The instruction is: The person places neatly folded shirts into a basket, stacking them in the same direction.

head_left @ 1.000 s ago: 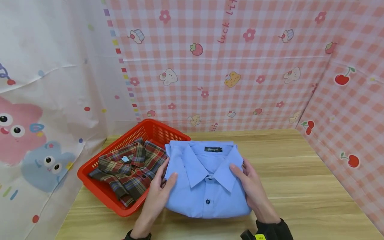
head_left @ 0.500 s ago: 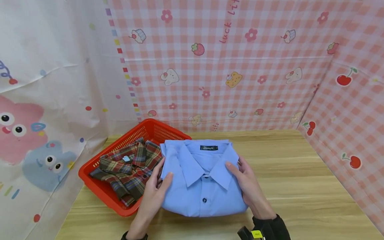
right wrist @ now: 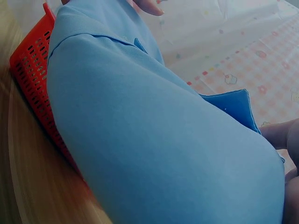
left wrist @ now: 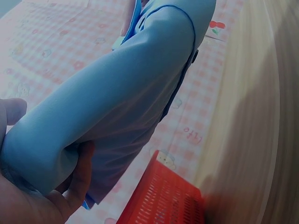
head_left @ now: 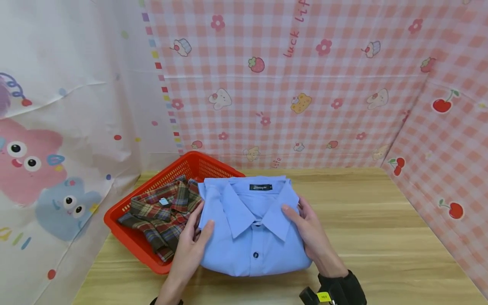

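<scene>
A folded light blue shirt (head_left: 232,250), collar facing up with a black label and a dark button, is held between both hands. My left hand (head_left: 190,245) grips its left side, thumb on top and fingers underneath, as the left wrist view also shows on the shirt (left wrist: 107,88). On the opposite side my right hand (head_left: 314,237) pinches the edge, its thumb near the collar tip. Most of the right fingers are hidden beneath the cloth. Just left of the blue shirt, a folded plaid shirt (head_left: 164,224) lies in a red plastic basket (head_left: 129,245), partly covered by my left hand.
The basket stands at the left of the wooden table (head_left: 366,237), near the back wall cloth. A pink checked cloth (head_left: 236,118) hangs behind and to the right, and a white cartoon-printed cloth (head_left: 87,140) hangs on the left. Bare wood shows right of the blue shirt.
Both hands have shifted slightly left with the blue shirt, bringing it further over the basket's right side. Their grip looks the same. The background has drifted a little to the right.
</scene>
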### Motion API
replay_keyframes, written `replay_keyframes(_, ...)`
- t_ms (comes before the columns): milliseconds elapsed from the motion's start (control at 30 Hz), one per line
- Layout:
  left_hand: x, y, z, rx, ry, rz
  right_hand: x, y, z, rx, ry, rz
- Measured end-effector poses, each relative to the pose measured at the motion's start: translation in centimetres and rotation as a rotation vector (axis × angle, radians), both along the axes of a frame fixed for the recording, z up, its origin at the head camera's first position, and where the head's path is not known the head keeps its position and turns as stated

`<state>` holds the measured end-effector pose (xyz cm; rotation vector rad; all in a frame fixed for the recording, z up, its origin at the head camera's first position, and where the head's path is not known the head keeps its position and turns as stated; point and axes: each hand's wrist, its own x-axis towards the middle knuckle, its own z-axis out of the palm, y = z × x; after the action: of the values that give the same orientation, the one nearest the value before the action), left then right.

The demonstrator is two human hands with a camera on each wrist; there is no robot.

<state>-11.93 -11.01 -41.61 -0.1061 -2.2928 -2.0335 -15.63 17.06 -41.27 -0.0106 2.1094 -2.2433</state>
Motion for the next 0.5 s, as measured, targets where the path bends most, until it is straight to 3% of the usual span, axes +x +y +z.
replay_keyframes(500, 0.4, -1.2, 0.2, -0.015, 0.005, 0.021, -0.9, -1.4, 0.6, 0.021, -0.014, 0.033)
